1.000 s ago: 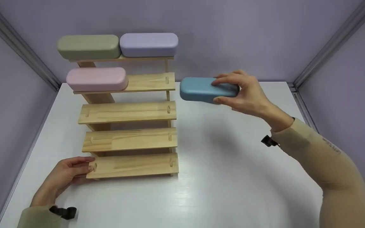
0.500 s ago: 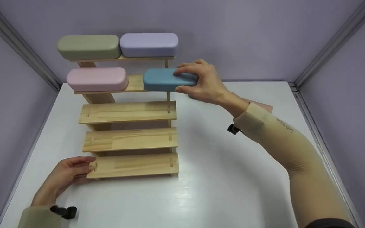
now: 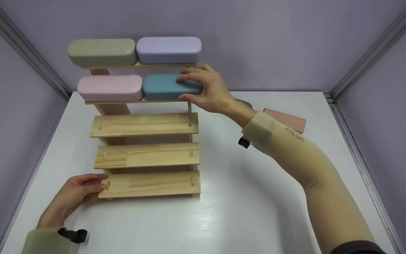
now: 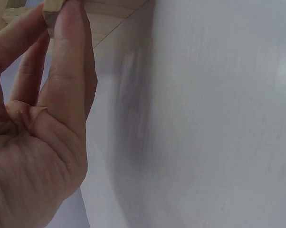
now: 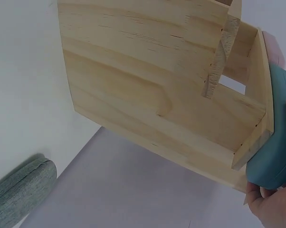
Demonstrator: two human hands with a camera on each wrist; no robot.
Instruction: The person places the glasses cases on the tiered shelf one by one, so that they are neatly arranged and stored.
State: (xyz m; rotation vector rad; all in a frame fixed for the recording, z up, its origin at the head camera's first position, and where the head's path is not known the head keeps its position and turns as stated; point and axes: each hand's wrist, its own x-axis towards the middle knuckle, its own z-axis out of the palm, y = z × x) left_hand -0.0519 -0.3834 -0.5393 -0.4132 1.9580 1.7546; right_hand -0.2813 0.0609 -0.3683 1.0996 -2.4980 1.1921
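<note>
My right hand (image 3: 208, 88) grips the right end of a blue glasses case (image 3: 162, 86), thumb in front and fingers over the top. The case sits on the second step from the top of a wooden stepped rack (image 3: 146, 155), right beside a pink glasses case (image 3: 109, 87). In the right wrist view, the blue case (image 5: 278, 137) lies along the edge of that step. My left hand (image 3: 74, 194) pinches the left end of the rack's lowest step; the left wrist view shows the thumb and fingers around the wood (image 4: 52, 12).
A green glasses case (image 3: 101, 52) and a lilac one (image 3: 168, 50) fill the top step. The lower steps are bare wood. Behind my right forearm lie a salmon-coloured case (image 3: 287, 120) and a grey-green case (image 5: 24, 192) on the white table (image 3: 224, 211).
My right hand has carried the blue case leftward from the air right of the rack onto the second step, up to the pink case. The left hand stays on the lowest step.
</note>
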